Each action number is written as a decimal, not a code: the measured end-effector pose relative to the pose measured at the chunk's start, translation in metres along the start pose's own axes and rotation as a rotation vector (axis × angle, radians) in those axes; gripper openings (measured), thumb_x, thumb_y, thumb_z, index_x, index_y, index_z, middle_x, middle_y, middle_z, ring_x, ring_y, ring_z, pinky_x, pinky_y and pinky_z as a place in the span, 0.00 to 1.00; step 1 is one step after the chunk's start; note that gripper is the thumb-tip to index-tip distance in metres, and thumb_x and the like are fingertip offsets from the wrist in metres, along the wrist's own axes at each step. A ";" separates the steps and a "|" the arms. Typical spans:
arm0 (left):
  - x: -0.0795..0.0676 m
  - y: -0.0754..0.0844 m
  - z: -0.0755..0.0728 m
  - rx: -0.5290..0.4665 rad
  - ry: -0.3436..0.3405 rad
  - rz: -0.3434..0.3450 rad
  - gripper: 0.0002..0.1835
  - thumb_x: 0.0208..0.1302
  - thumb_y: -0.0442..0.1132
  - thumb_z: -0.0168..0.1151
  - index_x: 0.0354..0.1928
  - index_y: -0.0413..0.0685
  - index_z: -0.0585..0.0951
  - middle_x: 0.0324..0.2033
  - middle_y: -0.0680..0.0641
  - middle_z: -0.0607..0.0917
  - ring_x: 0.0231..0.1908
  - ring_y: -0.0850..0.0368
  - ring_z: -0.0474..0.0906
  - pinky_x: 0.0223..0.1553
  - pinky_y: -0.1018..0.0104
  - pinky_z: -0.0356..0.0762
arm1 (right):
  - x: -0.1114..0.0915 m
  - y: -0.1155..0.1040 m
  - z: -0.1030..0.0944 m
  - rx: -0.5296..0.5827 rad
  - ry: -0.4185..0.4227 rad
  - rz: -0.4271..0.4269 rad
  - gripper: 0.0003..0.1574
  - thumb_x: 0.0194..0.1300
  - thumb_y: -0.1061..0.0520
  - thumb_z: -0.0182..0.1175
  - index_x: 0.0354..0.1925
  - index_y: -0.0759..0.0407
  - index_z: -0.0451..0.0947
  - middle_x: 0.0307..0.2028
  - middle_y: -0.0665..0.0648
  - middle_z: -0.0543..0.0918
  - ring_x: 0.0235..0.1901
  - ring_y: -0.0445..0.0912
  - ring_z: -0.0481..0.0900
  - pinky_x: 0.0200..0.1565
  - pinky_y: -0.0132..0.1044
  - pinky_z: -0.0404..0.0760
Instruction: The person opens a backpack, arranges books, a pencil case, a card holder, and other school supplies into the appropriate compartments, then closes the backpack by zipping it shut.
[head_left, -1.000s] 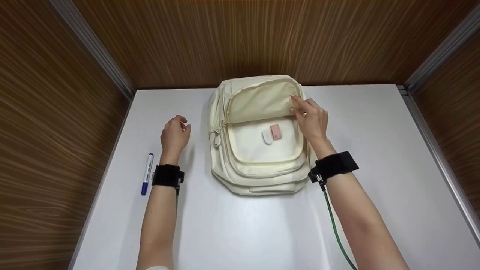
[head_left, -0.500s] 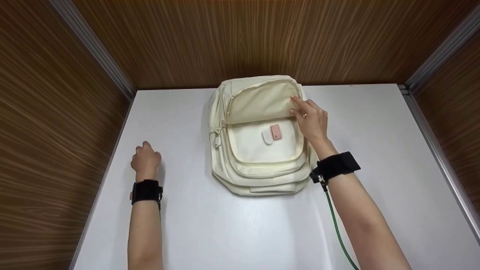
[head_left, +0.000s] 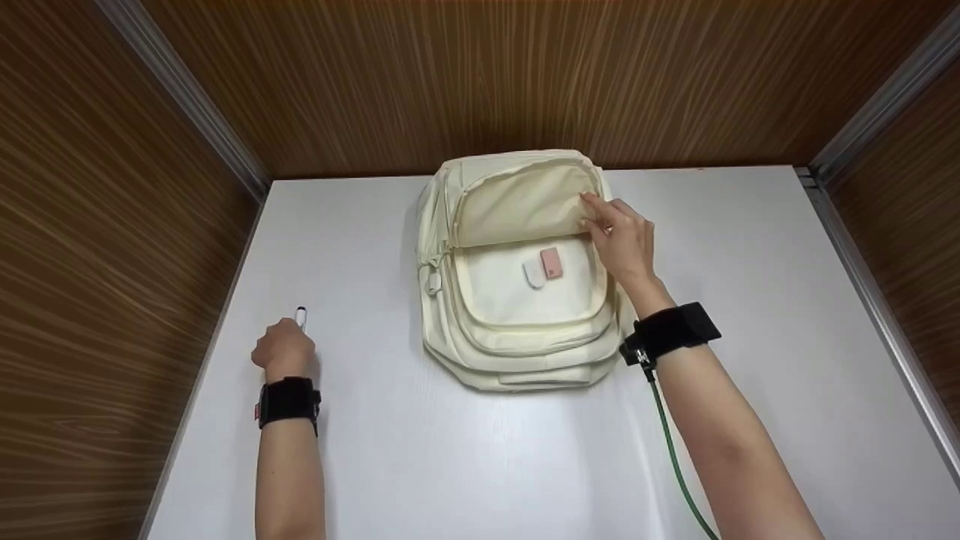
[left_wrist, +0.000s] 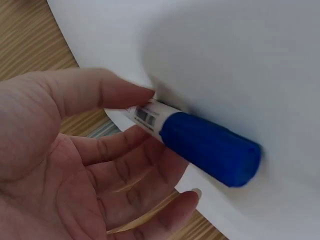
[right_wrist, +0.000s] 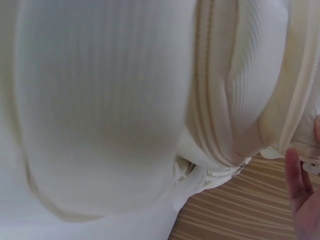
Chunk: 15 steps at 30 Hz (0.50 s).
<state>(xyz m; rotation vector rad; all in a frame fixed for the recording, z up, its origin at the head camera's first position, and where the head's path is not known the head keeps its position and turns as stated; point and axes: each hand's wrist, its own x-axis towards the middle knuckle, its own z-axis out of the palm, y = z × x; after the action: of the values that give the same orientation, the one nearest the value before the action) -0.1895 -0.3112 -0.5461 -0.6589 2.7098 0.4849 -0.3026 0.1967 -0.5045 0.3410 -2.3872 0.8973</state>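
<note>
My left hand (head_left: 283,349) is at the left side of the table. It pinches a white marker (left_wrist: 147,119) with a blue cap (left_wrist: 212,150) between thumb and fingers; from above, the hand covers most of the marker. A cream backpack (head_left: 480,364) lies at the back middle, its front pocket unzipped. My right hand (head_left: 624,238) pinches the right edge of the pocket's flap (head_left: 517,206), holding it folded back. In the open pocket lie a pink eraser-like block (head_left: 551,263) and a small white rounded piece (head_left: 533,274), side by side.
The white table (head_left: 465,465) is bounded by a wood-grain panel (head_left: 450,82) behind and panels at both sides. A green cable (head_left: 671,442) runs from the right wrist strap (head_left: 667,334) toward the front edge.
My left hand has moved left and toward the front from beside the backpack, and now pinches the marker. The right hand has stayed at the flap.
</note>
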 end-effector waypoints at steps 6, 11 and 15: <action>0.004 0.018 0.007 -0.047 0.056 0.085 0.12 0.65 0.26 0.47 0.45 0.23 0.76 0.34 0.29 0.80 0.35 0.35 0.81 0.35 0.45 0.78 | -0.001 0.000 -0.002 -0.007 -0.016 0.009 0.26 0.59 0.58 0.71 0.57 0.49 0.82 0.30 0.56 0.82 0.28 0.49 0.81 0.32 0.47 0.74; 0.001 0.038 0.008 -0.068 0.056 0.194 0.21 0.69 0.25 0.43 0.61 0.18 0.63 0.41 0.24 0.77 0.39 0.29 0.79 0.36 0.41 0.78 | -0.002 0.000 -0.004 -0.007 -0.023 0.019 0.26 0.59 0.57 0.71 0.57 0.48 0.82 0.30 0.56 0.81 0.28 0.49 0.80 0.32 0.47 0.74; -0.006 0.053 0.009 -0.037 0.066 0.268 0.25 0.69 0.26 0.45 0.65 0.20 0.58 0.41 0.23 0.78 0.37 0.29 0.81 0.34 0.41 0.79 | -0.003 -0.002 -0.003 -0.003 -0.029 0.032 0.26 0.59 0.58 0.71 0.57 0.48 0.82 0.31 0.56 0.81 0.29 0.49 0.81 0.32 0.47 0.74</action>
<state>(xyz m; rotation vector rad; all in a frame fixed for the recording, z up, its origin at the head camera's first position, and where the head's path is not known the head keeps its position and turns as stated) -0.2087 -0.2613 -0.5387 -0.3254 2.8734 0.5868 -0.2978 0.1979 -0.5035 0.3178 -2.4267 0.9086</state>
